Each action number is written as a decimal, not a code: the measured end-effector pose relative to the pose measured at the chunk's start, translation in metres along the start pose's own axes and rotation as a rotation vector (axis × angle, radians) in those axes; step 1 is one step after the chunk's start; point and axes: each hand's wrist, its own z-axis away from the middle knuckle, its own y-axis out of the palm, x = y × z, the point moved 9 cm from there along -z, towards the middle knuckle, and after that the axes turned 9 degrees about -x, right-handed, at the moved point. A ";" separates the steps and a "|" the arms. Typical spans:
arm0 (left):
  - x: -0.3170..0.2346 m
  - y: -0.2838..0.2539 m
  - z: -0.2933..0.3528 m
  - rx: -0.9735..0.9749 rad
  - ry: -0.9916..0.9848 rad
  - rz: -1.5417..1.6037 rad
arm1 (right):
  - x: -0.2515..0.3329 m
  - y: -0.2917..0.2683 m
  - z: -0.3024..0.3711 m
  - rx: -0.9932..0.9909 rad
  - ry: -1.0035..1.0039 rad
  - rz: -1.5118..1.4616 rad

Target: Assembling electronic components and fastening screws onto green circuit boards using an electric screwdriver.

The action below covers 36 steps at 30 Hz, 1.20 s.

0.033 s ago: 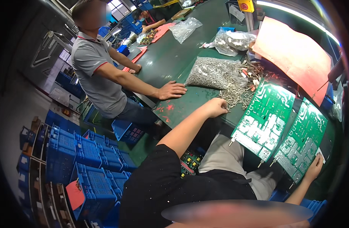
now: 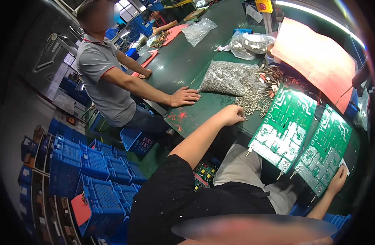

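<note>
Two green circuit boards lie side by side in front of me, the left board [image 2: 283, 128] and the right board [image 2: 324, 149], silvery soldered faces up, with their near ends above my lap. Thin brass-coloured pegs stick out at their near corners. My right grip [image 2: 338, 180] is at the outer edge of the right board, fingertips at a small white piece [image 2: 345, 165]; I cannot tell whether they are closed on it or on the board. My left grip [image 2: 232, 116] is at the near side of a heap of loose metal pins [image 2: 251, 101], fingers bent down toward them, and I cannot tell whether a pin is pinched there.

Just beyond the heap, a clear bag [image 2: 225, 77] full of small metal parts rests on the green surface [image 2: 169, 61]. Red, black and brass-coloured parts [image 2: 273, 79] are piled to its right, and past the boards a salmon sheet [image 2: 314, 61] slopes up under a bright lamp. To my left a person in a grey shirt [image 2: 99, 71] leans in, one hand [image 2: 185, 97] flat on the surface near the bag. Blue crates [image 2: 101, 196] stand behind at lower left.
</note>
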 end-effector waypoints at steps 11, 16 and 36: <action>-0.020 -0.011 0.006 -0.107 -0.029 -0.213 | -0.005 0.003 0.000 -0.001 -0.013 0.033; -0.042 -0.016 0.013 -0.156 0.103 -0.400 | 0.004 0.003 0.001 -0.009 -0.003 0.022; -0.054 -0.011 0.020 -0.271 0.365 -0.533 | 0.026 -0.004 0.002 -0.028 0.058 0.120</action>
